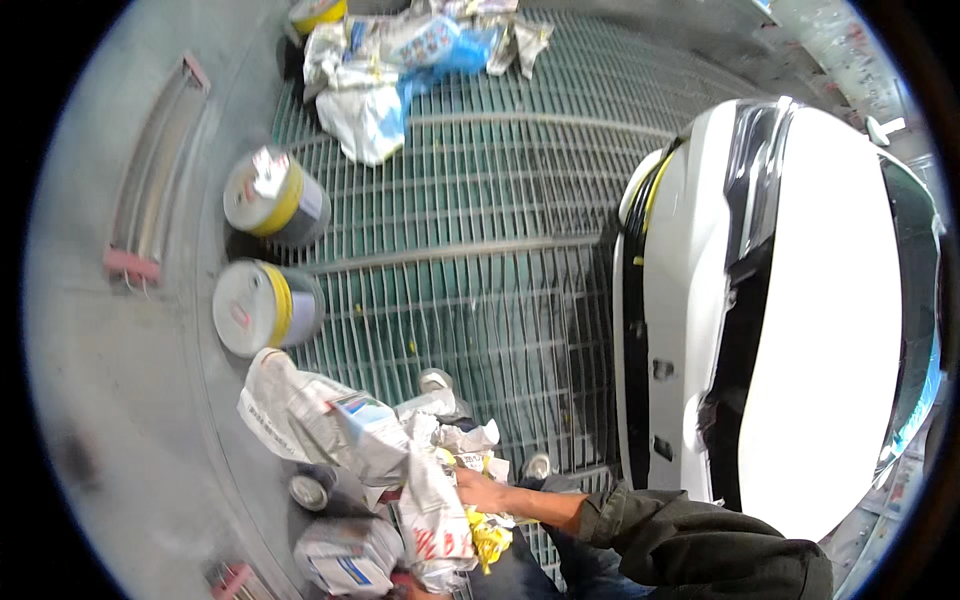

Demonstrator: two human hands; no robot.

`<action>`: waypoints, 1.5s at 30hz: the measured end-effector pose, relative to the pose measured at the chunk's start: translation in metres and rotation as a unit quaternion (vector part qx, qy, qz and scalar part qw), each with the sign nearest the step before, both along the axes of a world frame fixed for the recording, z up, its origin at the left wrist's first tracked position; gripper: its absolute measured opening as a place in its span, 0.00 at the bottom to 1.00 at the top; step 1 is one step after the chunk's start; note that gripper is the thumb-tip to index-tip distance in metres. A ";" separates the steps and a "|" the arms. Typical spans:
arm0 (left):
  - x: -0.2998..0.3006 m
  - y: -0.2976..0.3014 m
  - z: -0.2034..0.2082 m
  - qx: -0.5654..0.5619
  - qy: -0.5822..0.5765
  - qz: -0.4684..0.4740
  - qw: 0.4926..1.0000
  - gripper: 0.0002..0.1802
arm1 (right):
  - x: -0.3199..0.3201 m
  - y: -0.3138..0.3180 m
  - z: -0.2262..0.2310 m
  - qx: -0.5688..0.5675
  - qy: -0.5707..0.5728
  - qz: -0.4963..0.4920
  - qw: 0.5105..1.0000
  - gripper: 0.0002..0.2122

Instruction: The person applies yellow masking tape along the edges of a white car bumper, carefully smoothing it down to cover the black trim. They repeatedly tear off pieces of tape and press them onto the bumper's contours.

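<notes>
My right hand (482, 492) is closed on a bunch of crumpled newspaper (375, 440), its fingertips buried in the folds. The bunch spreads up and left from the hand. Crumpled yellow masking tape or paper (490, 540) hangs just below my wrist. At the lower edge, a small patch of skin under the paper looks like my left hand (418, 590); its fingers are hidden. My dark right sleeve (700, 540) comes in from the lower right.
A white car (835, 290) stands on the right over a metal grate floor (470, 180). Lidded pails (245, 308) with yellow bands line the left wall. Crumpled paper and blue plastic film (450, 55) lie at the far end. A white container (345, 555) and a can (308, 490) stand near my feet.
</notes>
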State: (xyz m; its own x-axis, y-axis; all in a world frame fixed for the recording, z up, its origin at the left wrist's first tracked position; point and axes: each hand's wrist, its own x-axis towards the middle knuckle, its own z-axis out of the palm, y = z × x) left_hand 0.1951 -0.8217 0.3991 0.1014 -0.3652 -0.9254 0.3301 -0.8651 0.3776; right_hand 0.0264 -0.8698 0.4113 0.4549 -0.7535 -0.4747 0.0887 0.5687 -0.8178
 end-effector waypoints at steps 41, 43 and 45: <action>-0.760 -1.015 0.012 -0.584 -0.218 -0.767 0.155 0.16 | -0.468 -0.265 -0.115 0.358 0.046 -0.921 0.149 0.08; -0.806 -0.929 -0.022 -0.507 -0.029 -0.823 0.253 0.16 | -0.454 -0.247 -0.143 0.403 0.074 -0.909 0.078 0.10; -0.847 -0.852 -0.055 -0.455 0.066 -0.862 0.212 0.14 | -0.438 -0.213 -0.201 0.429 0.184 -0.883 0.046 0.13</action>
